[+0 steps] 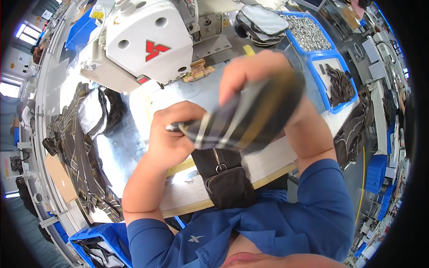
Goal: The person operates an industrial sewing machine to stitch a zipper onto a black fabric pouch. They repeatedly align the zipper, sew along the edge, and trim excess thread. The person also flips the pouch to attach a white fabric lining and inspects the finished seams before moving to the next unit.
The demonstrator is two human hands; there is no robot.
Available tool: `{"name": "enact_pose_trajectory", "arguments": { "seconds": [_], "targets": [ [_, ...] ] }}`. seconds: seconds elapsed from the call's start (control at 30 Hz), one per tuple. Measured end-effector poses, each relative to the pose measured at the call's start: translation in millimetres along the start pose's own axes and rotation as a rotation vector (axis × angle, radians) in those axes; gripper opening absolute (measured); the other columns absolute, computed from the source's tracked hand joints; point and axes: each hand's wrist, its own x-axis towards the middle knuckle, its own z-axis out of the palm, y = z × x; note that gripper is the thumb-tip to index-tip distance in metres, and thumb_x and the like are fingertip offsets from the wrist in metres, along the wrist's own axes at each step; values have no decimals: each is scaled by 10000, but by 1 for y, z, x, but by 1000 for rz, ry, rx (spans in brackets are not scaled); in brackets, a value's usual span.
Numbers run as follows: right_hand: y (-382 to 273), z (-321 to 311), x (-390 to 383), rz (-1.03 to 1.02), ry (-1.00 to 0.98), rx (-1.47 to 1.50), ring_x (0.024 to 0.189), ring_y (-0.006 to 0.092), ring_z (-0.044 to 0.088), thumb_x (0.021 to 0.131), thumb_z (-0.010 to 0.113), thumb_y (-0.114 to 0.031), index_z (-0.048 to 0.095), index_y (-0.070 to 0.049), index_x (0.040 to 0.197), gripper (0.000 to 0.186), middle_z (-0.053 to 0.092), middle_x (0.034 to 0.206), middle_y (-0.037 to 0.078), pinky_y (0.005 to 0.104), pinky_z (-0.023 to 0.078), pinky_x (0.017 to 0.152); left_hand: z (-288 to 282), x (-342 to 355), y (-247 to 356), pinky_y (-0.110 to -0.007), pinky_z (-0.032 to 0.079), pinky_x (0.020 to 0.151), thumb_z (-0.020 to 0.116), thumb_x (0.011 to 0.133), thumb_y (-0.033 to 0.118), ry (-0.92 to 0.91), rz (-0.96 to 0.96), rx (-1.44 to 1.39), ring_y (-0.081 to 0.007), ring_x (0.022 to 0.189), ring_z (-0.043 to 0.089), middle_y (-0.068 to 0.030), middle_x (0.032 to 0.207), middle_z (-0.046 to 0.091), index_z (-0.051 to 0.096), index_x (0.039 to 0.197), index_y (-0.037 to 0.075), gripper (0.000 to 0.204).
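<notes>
Both hands hold up a dark plaid fabric bag piece (250, 116) with tan and white stripes, blurred by motion. My left hand (172, 134) grips its left end, where a small metal part shows. My right hand (254, 73) clasps its upper right edge from above. A black strap with a zipper pull and a small black pouch (228, 183) hangs below the piece over the table's front edge. A white industrial sewing machine (143, 44) stands just beyond my hands on the table (196, 87).
A pile of plaid pieces (80, 152) lies at the left. Grey padded pieces (261, 22) are stacked at the back. Blue bins hold metal rings (308, 31) and dark strips (339, 82). Another blue bin (96, 243) sits low left.
</notes>
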Motion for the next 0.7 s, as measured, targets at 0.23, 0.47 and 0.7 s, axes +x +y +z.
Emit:
{"name": "enact_pose_trajectory", "arguments": {
  "seconds": [0.23,0.47,0.7],
  "targets": [
    [-2,16,9,500,322,522,1077,200,725,919,853,-211,701,21,1271,448,766,1150,105,336,583,923,15,-6,13,-287,572,796,853,898,-2,212,-219,-267,-106,868,708,-44,973,803,803,1029,-12,140],
    [-11,10,4,511,40,-10,1047,164,684,786,904,-174,730,-20,1228,500,768,1116,89,333,548,924,8,-5,17,-317,588,764,871,825,-13,58,7,18,-213,824,762,-103,989,805,813,1024,9,208],
    [-14,19,2,545,118,138,1010,150,681,790,901,-134,690,0,1261,534,767,1097,83,322,549,908,9,-6,14,-350,605,786,915,745,-22,87,160,180,-273,856,779,-136,979,800,821,981,26,258]
  ]
}}
